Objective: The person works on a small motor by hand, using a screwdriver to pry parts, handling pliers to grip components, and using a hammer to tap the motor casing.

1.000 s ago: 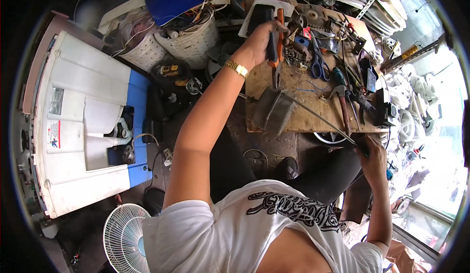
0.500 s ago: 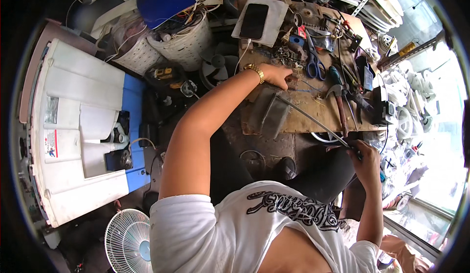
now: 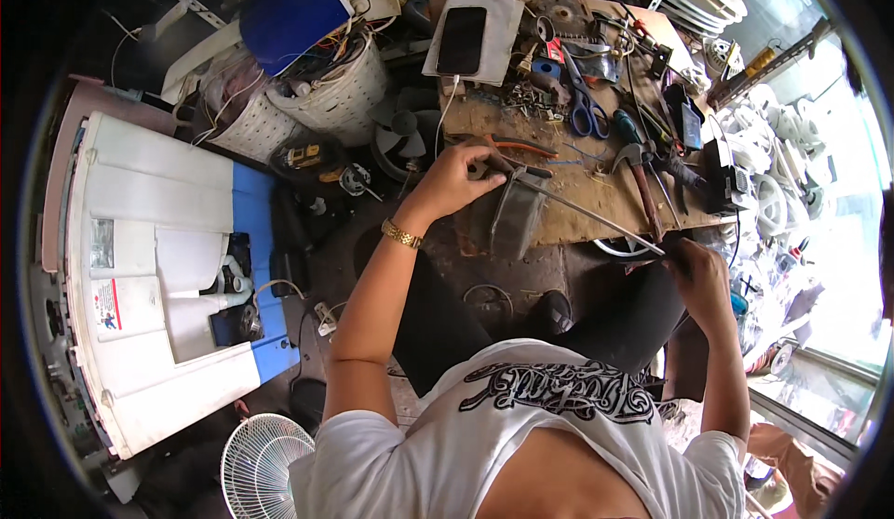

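My right hand (image 3: 698, 277) is closed round the dark handle of a long thin metal rod (image 3: 596, 214). The rod slants up and left over the near edge of the wooden workbench (image 3: 587, 226). Its far end reaches a grey metal block (image 3: 518, 219) at that edge. My left hand (image 3: 463, 179), with a gold watch on its wrist, is closed beside the rod's tip. Its thumb and fingers pinch a small dark piece that I cannot make out. Just beyond my left hand lie orange-handled pliers (image 3: 526, 146).
Scissors (image 3: 587, 114), a hammer (image 3: 643, 184) and a phone (image 3: 462, 40) on a pale pad lie on the bench. White baskets (image 3: 331, 100) of parts stand at far left. A white-and-blue panel (image 3: 121, 351) is on my left, a fan (image 3: 265, 468) at lower left.
My left hand has drawn back left and nearer from the bench top to the rod's tip, uncovering the orange-handled pliers. My right hand keeps the rod, now slightly higher.
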`<state>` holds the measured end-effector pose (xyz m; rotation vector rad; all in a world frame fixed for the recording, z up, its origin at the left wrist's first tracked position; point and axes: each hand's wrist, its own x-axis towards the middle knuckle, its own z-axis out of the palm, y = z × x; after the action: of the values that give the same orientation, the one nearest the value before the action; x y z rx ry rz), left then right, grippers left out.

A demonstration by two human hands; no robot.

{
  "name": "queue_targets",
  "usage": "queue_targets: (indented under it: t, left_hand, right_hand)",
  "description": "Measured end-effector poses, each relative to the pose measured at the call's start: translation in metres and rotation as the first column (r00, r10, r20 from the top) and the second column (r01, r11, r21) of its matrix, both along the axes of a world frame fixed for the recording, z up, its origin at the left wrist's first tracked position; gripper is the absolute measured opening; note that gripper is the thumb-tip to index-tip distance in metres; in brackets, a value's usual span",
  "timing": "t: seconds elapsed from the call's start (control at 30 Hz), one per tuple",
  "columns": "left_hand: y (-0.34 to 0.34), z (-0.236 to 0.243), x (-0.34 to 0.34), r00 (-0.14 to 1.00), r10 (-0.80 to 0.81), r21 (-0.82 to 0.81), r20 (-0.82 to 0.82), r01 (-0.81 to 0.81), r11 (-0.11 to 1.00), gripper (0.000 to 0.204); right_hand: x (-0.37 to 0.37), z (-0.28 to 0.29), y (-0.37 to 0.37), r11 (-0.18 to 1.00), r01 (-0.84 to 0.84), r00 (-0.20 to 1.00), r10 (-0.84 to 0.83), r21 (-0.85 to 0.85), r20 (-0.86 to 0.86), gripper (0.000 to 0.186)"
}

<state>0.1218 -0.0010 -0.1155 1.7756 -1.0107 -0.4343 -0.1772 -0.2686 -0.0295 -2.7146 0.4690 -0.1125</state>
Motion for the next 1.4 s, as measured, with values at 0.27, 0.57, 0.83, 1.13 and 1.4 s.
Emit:
queue_targets:
  t: [0.27, 0.57, 0.83, 1.13, 1.4]
  left_hand:
    - [-0.006, 0.002, 0.000, 1.000, 0.005, 0.099, -0.014, -0.003, 0.995, 0.021]
    - [-0.005, 0.014, -0.008, 0.986, 0.010, 0.110, 0.165, -0.029, 0.994, 0.019]
    - [-0.004, 0.008, -0.016, 0.937, 0.098, 0.067, 0.335, -0.127, 0.990, 0.021]
    - [-0.004, 0.012, -0.019, 0.961, 0.166, 0.197, 0.221, -0.211, 0.957, 0.027]
    - [-0.002, 0.005, -0.022, 0.890, 0.213, 0.102, 0.403, -0.275, 0.956, 0.027]
  right_hand:
    - [0.008, -0.001, 0.001, 0.983, 0.008, 0.996, 0.008, -0.183, 0.084, 0.019]
    - [0.027, -0.001, 0.003, 0.959, 0.020, 0.981, 0.036, -0.284, 0.192, 0.024]
    - [0.045, -0.017, -0.010, 0.978, 0.160, 0.976, -0.136, -0.134, 0.170, 0.025]
    - [0.165, -0.059, 0.086, 0.968, -0.036, 0.987, -0.004, 0.247, 0.162, 0.033]
    - [0.184, -0.069, 0.089, 0.968, 0.026, 0.995, -0.048, 0.251, 0.083, 0.039]
